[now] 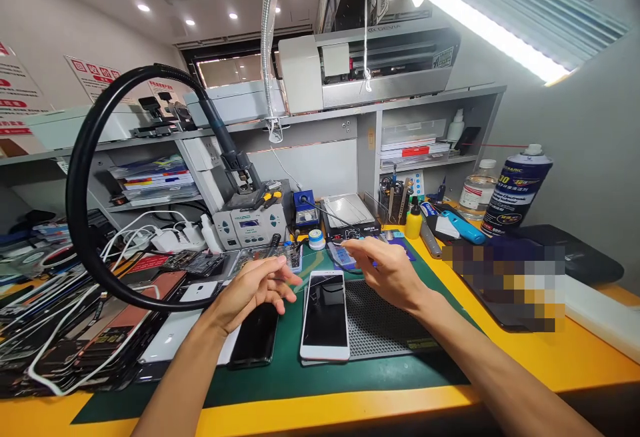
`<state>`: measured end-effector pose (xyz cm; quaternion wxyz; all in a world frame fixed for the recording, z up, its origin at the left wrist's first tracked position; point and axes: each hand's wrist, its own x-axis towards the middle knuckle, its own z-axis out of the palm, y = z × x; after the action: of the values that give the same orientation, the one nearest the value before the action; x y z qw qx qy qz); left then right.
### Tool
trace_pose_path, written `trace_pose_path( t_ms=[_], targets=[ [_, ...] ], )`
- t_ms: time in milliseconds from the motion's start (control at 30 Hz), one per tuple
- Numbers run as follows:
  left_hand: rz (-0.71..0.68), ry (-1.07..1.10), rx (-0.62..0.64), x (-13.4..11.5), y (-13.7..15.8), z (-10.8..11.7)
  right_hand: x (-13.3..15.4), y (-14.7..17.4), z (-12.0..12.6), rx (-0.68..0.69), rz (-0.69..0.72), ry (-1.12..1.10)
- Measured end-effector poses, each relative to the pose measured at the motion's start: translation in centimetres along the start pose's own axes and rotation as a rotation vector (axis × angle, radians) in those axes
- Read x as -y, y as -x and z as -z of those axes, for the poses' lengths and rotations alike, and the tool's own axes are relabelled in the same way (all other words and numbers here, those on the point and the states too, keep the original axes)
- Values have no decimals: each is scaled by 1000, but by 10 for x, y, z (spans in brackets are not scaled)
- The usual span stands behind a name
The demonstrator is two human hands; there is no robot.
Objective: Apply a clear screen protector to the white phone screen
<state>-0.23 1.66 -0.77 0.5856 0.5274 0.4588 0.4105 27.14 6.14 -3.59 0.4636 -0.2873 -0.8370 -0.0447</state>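
A white-framed smartphone [327,310] with a dark screen lies face up between my hands, its left part over the green mat [240,390]. Beneath its right side is a grey perforated plate [385,330]. My left hand [255,290] hovers left of the phone, fingers loosely apart and holding nothing. Below that hand lies a black phone [255,338]. Up and to the right of the white phone, my right hand [390,269] is raised with its fingers curled into a pinch; whatever they may hold is too small or hidden to make out.
Stacked phones and parts [95,330] crowd the left side, with a black flexible hose [75,190] arching over them. A soldering station [253,223] stands behind. On the right are a spray can [517,190], a clear bottle [477,190] and a yellow bottle [413,222].
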Motion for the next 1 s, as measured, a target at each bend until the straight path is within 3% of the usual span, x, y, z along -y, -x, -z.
trace_pose_path(
  t_ms=[500,767,1000],
  targets=[
    [129,106,192,-1,5,2,6,0,-2,-31,39,31],
    [218,245,378,1,5,-1,13,-2,2,-96,118,156],
    [214,283,344,11,-6,0,15,-1,-2,-99,79,28]
  ],
)
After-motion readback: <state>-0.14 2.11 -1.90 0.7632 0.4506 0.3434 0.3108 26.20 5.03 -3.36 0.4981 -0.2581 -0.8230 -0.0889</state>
